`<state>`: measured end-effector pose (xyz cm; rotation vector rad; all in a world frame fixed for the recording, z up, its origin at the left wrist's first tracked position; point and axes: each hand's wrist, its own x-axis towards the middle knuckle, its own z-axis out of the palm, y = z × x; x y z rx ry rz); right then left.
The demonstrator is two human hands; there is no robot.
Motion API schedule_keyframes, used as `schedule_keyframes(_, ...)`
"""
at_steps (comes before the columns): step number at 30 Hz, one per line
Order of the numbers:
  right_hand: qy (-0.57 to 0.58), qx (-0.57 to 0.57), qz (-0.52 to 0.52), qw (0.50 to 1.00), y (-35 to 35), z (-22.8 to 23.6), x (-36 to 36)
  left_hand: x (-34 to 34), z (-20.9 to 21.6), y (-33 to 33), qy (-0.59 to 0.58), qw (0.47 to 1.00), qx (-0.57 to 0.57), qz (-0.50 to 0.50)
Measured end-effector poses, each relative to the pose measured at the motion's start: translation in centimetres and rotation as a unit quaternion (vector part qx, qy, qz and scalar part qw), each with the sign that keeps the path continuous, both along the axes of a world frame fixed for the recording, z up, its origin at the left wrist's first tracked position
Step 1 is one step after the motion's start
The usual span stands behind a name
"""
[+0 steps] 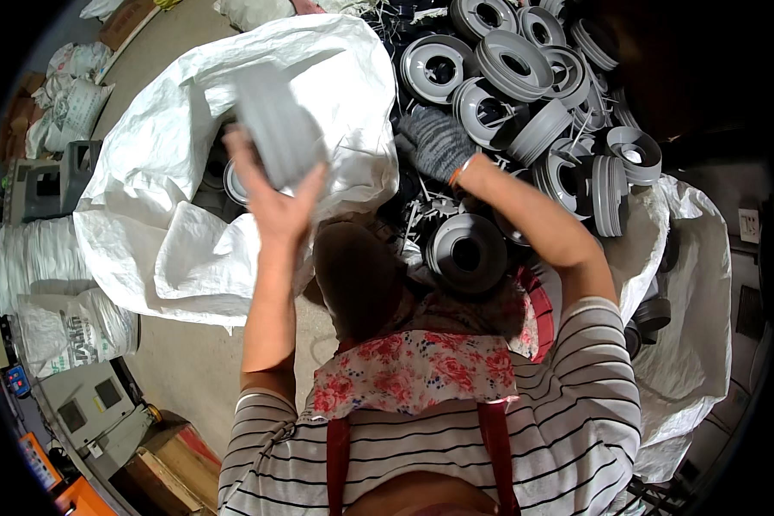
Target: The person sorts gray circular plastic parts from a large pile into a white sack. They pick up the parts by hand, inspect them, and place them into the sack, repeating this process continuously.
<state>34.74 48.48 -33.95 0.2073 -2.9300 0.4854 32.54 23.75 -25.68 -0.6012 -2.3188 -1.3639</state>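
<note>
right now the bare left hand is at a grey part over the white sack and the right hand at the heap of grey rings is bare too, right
Not quite: the right hand at the heap of grey rings wears a grey knit glove, as the head view shows; only the left hand is bare.

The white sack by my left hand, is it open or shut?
Open: the white sack's mouth is spread wide, and grey round parts show inside.
</note>
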Motion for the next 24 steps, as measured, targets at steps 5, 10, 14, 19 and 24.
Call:
schedule_keyframes(5,-0.069,0.208,-0.059,0.974,5.7,-5.7,-4.8,-0.3,-0.9,-0.2,-0.093,0.991,0.088,-0.047)
schedule_keyframes(10,-0.050,0.264,0.024,0.963,6.4,-5.8,-4.5,3.1,-4.8,3.5,-0.307,0.919,0.174,-0.174)
schedule_keyframes(14,0.102,0.130,0.163,0.973,5.9,-2.7,1.4,4.0,-3.4,4.9,-0.454,0.849,0.194,-0.190)
schedule_keyframes(19,0.148,0.086,0.285,0.943,0.4,3.7,10.2,4.6,-4.9,7.7,-0.574,0.757,0.249,-0.190)
schedule_keyframes(24,0.172,-0.073,0.128,0.974,2.0,7.1,13.2,6.3,-2.3,7.2,-0.624,0.702,0.286,-0.190)
